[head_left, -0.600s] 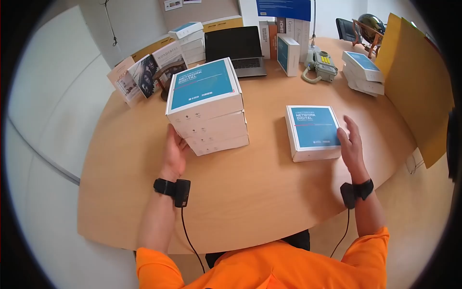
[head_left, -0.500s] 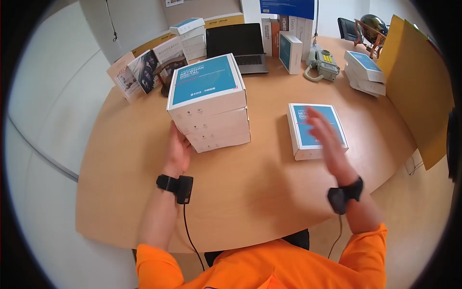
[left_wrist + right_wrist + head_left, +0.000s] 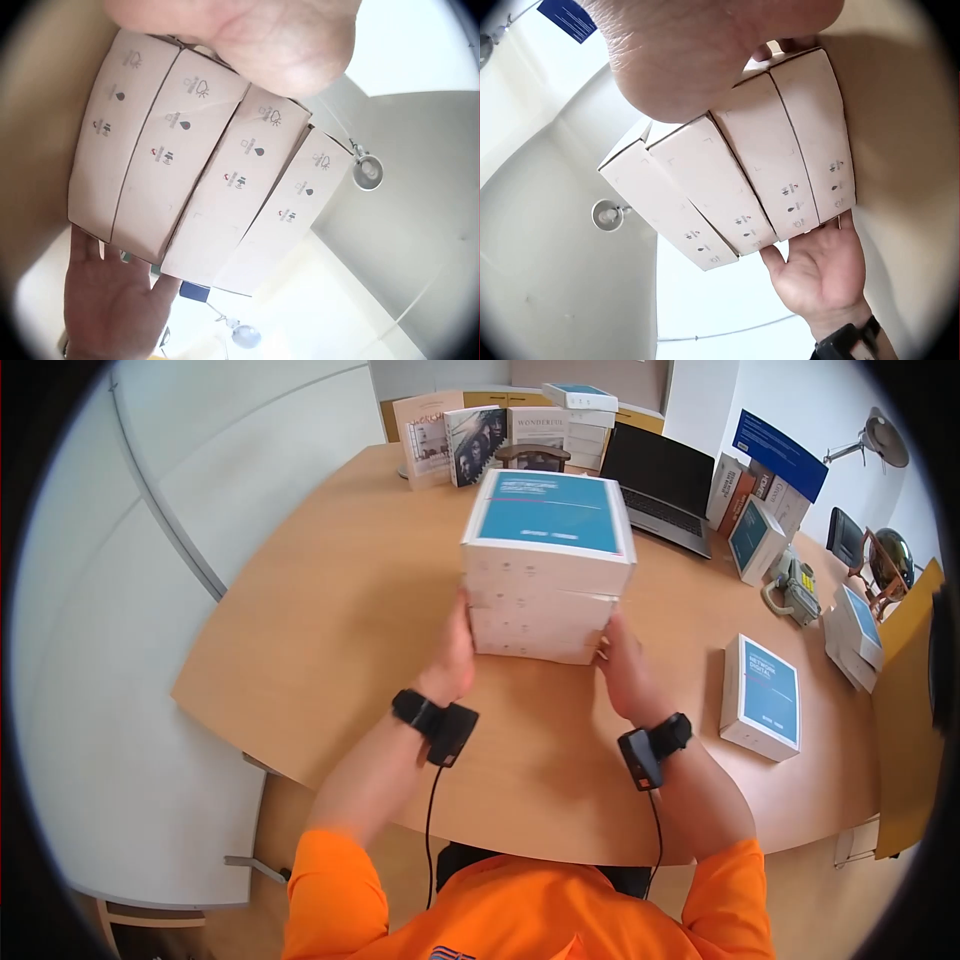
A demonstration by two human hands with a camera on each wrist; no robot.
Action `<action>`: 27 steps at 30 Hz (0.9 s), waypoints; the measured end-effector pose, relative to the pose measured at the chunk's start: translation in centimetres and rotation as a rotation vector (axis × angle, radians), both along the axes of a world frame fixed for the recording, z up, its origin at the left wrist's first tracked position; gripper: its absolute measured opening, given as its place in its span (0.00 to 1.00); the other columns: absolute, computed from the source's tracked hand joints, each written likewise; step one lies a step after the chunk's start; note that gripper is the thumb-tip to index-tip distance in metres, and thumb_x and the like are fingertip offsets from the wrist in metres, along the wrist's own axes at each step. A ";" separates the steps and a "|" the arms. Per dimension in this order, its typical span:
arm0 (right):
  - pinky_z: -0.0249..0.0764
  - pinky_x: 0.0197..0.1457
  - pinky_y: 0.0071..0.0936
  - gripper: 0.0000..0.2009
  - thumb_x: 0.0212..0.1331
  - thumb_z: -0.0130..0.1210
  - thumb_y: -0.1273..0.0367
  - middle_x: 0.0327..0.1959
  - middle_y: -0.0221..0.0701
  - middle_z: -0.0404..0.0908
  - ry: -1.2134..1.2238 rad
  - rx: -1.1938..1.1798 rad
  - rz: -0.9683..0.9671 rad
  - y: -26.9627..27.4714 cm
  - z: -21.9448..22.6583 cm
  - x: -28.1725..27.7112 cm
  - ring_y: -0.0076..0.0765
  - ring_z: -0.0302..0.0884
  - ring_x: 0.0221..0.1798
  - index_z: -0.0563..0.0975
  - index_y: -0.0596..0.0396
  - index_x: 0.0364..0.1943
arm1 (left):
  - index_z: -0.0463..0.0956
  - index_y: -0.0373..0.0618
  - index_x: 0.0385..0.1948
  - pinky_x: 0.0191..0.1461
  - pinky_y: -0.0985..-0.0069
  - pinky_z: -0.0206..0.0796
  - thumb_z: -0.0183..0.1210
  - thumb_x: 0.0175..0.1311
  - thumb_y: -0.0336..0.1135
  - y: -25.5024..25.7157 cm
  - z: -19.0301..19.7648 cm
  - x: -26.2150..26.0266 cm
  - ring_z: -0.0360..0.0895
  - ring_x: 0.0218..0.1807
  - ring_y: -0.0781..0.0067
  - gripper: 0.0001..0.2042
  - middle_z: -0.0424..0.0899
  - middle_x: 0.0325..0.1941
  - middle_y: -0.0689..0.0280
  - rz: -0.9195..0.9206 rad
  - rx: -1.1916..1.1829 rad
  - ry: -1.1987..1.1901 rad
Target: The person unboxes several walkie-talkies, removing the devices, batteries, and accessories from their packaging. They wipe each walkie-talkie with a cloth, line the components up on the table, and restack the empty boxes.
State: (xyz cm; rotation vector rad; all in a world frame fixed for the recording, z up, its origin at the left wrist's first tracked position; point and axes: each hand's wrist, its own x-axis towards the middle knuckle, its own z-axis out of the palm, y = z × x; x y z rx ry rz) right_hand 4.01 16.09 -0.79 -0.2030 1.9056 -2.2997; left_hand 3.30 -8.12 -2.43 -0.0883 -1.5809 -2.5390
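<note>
A stack of several white cardboard boxes (image 3: 545, 600), its top lid blue and printed "NETWORK DIGITAL", stands in front of me between my hands. My left hand (image 3: 455, 655) presses its left side low down, and my right hand (image 3: 628, 670) presses the lower right side. Seen from the left wrist, the right hand (image 3: 116, 304) lays straight fingers against the lower boxes. From the right wrist, the left hand (image 3: 821, 274) reaches along the opposite side, thumb apart from the fingers. The boxes are slightly out of line. Fingertips are partly hidden behind the stack.
One more such box (image 3: 765, 695) lies on the table (image 3: 330, 590) to the right. Behind the stack are upright books (image 3: 475, 445), more stacked boxes (image 3: 585, 430) and a laptop (image 3: 655, 485). A telephone (image 3: 795, 595), further boxes (image 3: 850, 635) and a yellow panel (image 3: 910, 730) line the right.
My right hand has left the single box and moved across to the stack's right side. My left hand stays on the stack. The head view has turned left.
</note>
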 end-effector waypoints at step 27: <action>0.76 0.56 0.33 0.25 0.69 0.54 0.61 0.48 0.47 0.85 0.094 0.816 -0.828 34.1 0.5 16.6 0.41 0.83 0.51 0.71 0.67 0.62 | 0.71 0.31 0.61 0.69 0.71 0.65 0.55 0.73 0.35 15.4 7.3 8.2 0.77 0.60 0.66 0.20 0.78 0.60 0.56 -0.514 -0.674 -0.007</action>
